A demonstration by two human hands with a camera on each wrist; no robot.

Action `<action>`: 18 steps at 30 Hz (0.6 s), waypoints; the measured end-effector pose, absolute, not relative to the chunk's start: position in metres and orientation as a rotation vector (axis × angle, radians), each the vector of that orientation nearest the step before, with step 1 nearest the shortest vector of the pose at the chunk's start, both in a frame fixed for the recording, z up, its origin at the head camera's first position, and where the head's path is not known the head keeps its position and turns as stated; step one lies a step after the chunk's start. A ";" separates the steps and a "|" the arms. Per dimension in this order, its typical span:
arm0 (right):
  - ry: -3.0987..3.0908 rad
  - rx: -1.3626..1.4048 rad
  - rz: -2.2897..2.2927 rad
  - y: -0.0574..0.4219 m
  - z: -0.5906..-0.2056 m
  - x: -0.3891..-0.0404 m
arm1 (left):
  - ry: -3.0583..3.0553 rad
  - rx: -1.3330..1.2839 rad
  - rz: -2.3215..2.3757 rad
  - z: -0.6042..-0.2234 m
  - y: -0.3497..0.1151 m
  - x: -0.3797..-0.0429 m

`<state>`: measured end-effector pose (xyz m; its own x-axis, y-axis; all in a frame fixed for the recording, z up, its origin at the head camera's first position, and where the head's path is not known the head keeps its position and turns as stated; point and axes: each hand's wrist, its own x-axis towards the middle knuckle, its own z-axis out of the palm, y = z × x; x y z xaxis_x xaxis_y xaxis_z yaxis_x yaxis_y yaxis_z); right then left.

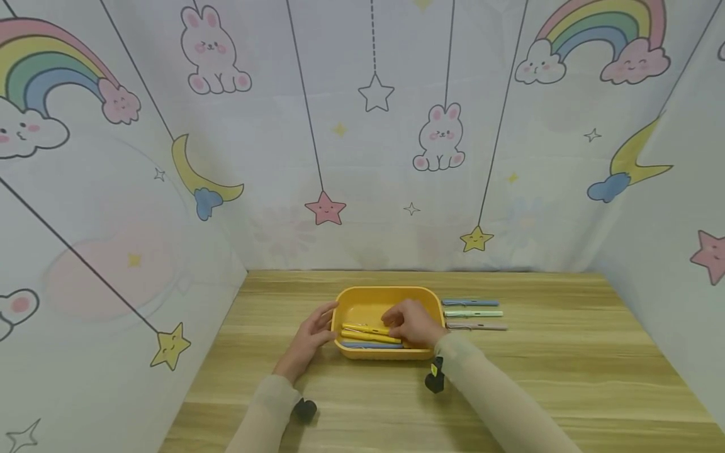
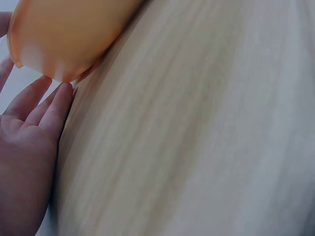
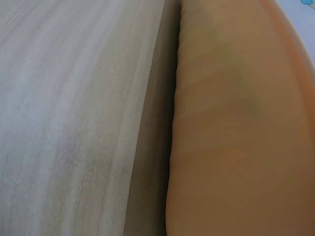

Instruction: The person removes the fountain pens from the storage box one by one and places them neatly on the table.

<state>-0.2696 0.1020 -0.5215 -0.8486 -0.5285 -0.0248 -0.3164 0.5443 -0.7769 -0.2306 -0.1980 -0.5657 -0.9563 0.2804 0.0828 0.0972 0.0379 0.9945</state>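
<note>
A yellow plastic basket (image 1: 385, 355) stands on the wooden table. Inside, along its near side, lie two yellow pens (image 1: 370, 338) and a blue pen (image 1: 370, 345). My right hand (image 1: 416, 324) reaches in over the right end, its thumb and fingertips pinching the right end of the upper yellow pen. With fairly straight fingers, my left hand (image 1: 308, 340) touches the basket's left end; the left wrist view has its fingertips against the outer wall (image 2: 74, 34). Only the basket's outer side (image 3: 236, 128) shows in the right wrist view, so the right fingers are hidden there.
Right of the basket, a blue pen (image 1: 470, 302), a mint green pen (image 1: 473, 313) and a pinkish-grey pen (image 1: 477, 326) lie parallel on the table (image 1: 362, 402). A cloth backdrop (image 1: 362, 151) with printed rabbits, stars and rainbows encloses the back and both sides.
</note>
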 end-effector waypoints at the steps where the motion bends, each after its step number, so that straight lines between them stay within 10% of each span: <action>1: 2.535 -0.708 -1.185 0.102 -0.522 -0.269 | 2.162 0.394 2.053 -0.566 -0.198 -0.230; 18: 2.568 -0.763 -1.105 0.100 -0.522 -0.268 | 2.150 0.379 2.060 -0.565 -0.197 -0.230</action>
<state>-0.2680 0.1002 -0.5218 -0.8339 -0.5517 -0.0155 -0.3681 0.5768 -0.7293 -0.2301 -0.1972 -0.5652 -0.9586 0.2756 0.0723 0.0840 0.0309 0.9960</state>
